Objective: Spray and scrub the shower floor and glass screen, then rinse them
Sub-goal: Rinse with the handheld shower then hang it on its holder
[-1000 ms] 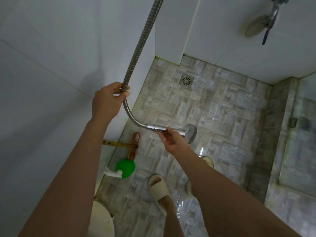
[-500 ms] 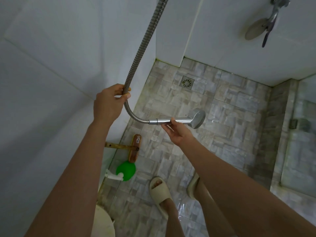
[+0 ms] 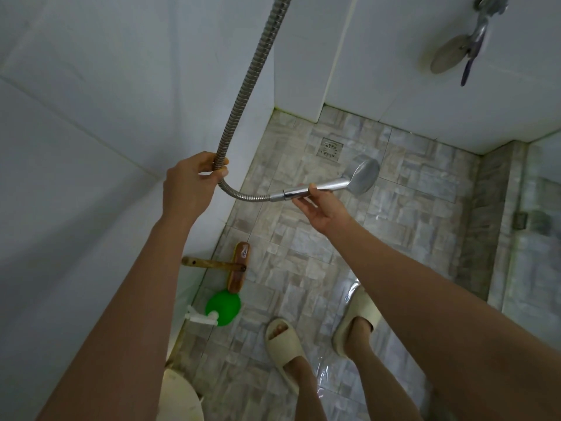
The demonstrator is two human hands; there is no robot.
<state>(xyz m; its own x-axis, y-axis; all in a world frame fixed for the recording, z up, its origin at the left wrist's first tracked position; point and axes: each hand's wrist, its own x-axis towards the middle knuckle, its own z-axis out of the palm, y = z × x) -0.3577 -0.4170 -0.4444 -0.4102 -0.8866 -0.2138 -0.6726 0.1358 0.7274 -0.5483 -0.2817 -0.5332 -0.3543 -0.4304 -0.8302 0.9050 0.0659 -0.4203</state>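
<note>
A shower stall with plain white wall tiles point(image 3: 91, 86) meets a floor of grey, stone-patterned tiles point(image 3: 409, 214), wet and glossy near the person's two cream slide sandals point(image 3: 283, 344). A square metal drain point(image 3: 331, 146) sits near the far corner; the glass screen point(image 3: 540, 238) stands at the right edge.

The chrome handheld shower head point(image 3: 362, 174) is held in the air above the floor, its long axis roughly level, running left to right, with the round face toward the far right. The right hand point(image 3: 321, 206) supports its handle from below, its grip loosely curled around it. The left hand point(image 3: 189, 185) has a narrow grip pinching the ribbed metal hose point(image 3: 243, 89), which rises to the top edge.

By the left wall lie a brown wooden scrub brush point(image 3: 238, 270) and a green spray bottle with white trigger point(image 3: 223, 306). The brush's small label is unreadable.
</note>
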